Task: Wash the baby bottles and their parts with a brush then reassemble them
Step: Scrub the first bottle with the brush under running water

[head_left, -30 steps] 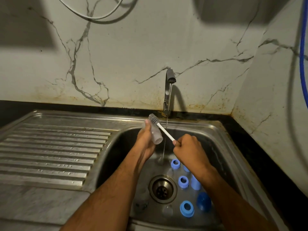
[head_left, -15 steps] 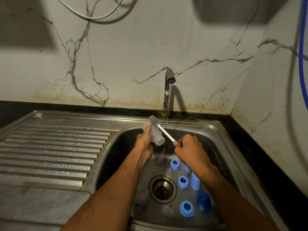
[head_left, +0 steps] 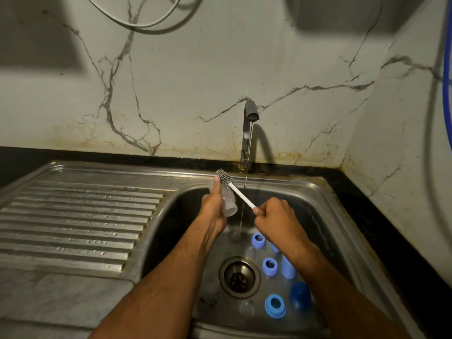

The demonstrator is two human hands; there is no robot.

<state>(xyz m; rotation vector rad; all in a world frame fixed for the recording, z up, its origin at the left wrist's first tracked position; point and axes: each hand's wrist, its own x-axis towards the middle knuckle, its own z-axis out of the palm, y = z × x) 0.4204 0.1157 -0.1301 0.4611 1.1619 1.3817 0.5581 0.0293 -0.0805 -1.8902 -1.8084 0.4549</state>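
1. Held a clear baby bottle (head_left: pixel 226 200) over the sink basin (head_left: pixel 315 206), gripped in the left hand (head_left: pixel 212 208), fingers wrapped round its body and thumb lying along its upper side.
2. Tilted the bottle, open neck down and to the right, base up and away, just left of the water stream (head_left: pixel 244 199).
3. Gripped the white handle of the bottle brush (head_left: pixel 234 188) in the right hand (head_left: pixel 276 217), fingers clenched round the handle's lower end.
4. Laid the grey bristle head against the bottle's outer surface near the base, touching the left thumb tip.
5. Ran a thin stream from the tap (head_left: pixel 248 133), falling between the two hands to the basin floor.
6. Left loose parts on the basin floor, right of the drain (head_left: pixel 239 277): a light-blue ring (head_left: pixel 258 240) near where the stream landed, another ring (head_left: pixel 269 264) beside the drain, a larger ring (head_left: pixel 275 305) nearest the camera, a light-blue upright piece (head_left: pixel 287 267) partly hidden by the right forearm, and a dark-blue cap (head_left: pixel 300 295) beside the larger ring.
7. Left a clear domed part (head_left: pixel 245 308) close to the larger ring; could not tell exactly what it was.
8. Kept the ribbed draining board (head_left: pixel 73 223) to the left of the basin.
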